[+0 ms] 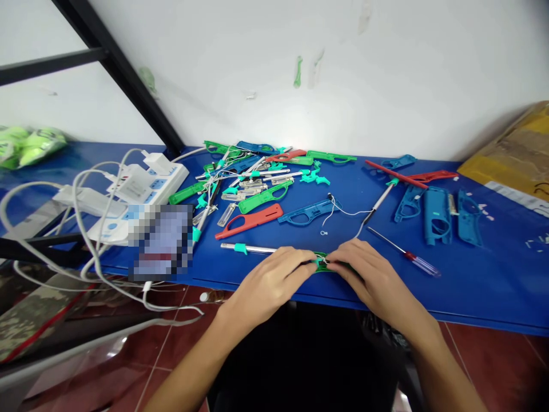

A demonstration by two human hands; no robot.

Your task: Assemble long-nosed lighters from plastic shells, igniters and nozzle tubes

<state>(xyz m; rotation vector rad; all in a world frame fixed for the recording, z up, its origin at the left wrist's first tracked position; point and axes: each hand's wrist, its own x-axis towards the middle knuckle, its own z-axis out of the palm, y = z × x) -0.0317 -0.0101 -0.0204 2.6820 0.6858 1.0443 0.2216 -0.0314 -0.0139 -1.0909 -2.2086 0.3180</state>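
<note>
Slim green plastic casing [321, 268] between both hands [278, 276] [369, 273]

We see a blue table [476, 294], a green casing [321, 269] with a teal piece [319, 261], an orange-red casing [249, 222], a blue casing [311, 212], camouflage-patterned fabric [36, 306], and red floor tiles [493, 357] with pale lines

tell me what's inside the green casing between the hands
A teal piece, a black bit and thin white wire show in the green casing. The left hand and right hand cover parts of it; anything beneath them is hidden.
</note>
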